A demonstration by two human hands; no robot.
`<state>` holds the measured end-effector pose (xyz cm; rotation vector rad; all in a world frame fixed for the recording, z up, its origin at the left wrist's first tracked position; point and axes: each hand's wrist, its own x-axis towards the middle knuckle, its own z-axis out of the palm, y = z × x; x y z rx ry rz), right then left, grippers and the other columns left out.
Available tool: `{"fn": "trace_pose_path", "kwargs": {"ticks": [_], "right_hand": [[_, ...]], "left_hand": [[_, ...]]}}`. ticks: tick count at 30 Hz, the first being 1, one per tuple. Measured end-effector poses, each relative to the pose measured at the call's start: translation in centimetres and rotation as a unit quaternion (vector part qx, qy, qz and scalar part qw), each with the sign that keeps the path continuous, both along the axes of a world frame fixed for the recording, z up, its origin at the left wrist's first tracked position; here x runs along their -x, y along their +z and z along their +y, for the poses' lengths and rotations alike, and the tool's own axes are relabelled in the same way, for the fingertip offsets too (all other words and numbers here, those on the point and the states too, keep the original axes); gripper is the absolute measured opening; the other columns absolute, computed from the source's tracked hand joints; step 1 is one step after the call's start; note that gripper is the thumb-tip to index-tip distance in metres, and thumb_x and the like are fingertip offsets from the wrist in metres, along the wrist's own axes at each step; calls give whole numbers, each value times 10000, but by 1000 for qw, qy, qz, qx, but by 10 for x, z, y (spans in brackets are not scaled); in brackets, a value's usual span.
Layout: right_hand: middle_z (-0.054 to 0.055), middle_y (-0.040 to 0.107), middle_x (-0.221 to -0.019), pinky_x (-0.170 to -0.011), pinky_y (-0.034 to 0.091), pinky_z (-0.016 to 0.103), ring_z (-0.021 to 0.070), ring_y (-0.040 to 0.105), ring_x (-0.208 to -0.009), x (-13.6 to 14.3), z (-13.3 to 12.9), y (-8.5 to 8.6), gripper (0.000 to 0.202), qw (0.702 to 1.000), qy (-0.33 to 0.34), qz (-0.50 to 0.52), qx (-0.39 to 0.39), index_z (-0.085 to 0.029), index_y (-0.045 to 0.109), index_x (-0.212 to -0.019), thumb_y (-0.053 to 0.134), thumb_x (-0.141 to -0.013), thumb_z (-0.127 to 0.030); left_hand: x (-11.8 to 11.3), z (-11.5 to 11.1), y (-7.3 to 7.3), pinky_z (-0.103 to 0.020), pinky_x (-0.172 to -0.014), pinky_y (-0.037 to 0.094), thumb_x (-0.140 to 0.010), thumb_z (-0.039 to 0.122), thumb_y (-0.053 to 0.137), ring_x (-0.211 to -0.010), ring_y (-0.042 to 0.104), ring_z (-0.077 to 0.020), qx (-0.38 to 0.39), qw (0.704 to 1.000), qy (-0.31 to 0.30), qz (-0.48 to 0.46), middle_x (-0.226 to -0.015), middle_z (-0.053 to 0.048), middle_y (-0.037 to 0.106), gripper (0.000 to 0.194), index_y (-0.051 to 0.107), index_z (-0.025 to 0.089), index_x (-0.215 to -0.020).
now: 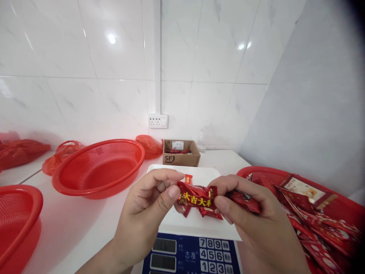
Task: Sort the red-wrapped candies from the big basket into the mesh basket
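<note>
A red wrapped candy (196, 197) with yellow lettering is stretched level between my two hands above a scale. My left hand (154, 201) pinches its left end between thumb and fingers. The other end is gripped by the thumb and forefinger of my right hand (248, 207). A second red packet (244, 201), darker, lies tucked in that palm. Below, more red wrapped candies (210, 214) rest on the white scale pan (176, 224), partly hidden by my hands. The scale's blue keypad panel (191, 254) shows at the front, with displays too blurred to read.
A red basket (256, 171) full of red packets (322, 232) stands at the right. At the left are two more red baskets (98, 167) and several red plastic bags (151, 146). An open cardboard box (182, 160) sits by the tiled wall, below a socket (158, 121).
</note>
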<state>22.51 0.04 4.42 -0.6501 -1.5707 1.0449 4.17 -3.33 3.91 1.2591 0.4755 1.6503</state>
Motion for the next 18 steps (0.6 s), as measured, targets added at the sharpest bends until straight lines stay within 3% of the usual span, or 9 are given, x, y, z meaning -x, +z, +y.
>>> {"fn": "trace_pose_path", "kwargs": {"ticks": [5,10,14,18], "right_hand": [[-41,692,-652,-539,493,185,112,605,-583,2,-10,8,114,995,-81,-52,-8,-258,700,-678,730,-776,-208],[-66,729,-714,-596,542,149,103,672,-642,0,-8,10,155,981,-41,-144,-123,-276,672,-754,677,-845,-150],[-94,742,-772,-645,554,110,78,694,-693,-2,-7,9,173,967,-43,-163,-191,-289,658,-827,664,-878,-124],[-112,753,-835,-735,551,70,50,706,-761,-2,-7,9,224,958,-65,-150,-235,-312,678,-889,680,-859,-90]], "left_hand": [[0,2,-3,-93,-659,565,-934,290,716,-673,658,-45,7,1000,10,29,-793,35,700,121,786,306,-1032],[1,2,-7,-122,-531,558,-909,459,706,-657,598,-82,40,996,0,74,-771,23,589,254,739,268,-1072],[0,3,-6,-119,-528,567,-912,357,727,-661,577,-77,57,995,5,76,-779,35,589,118,713,271,-993],[-1,4,-5,-142,-575,592,-895,328,751,-702,587,-82,36,995,20,92,-838,29,605,117,697,252,-965]]}}
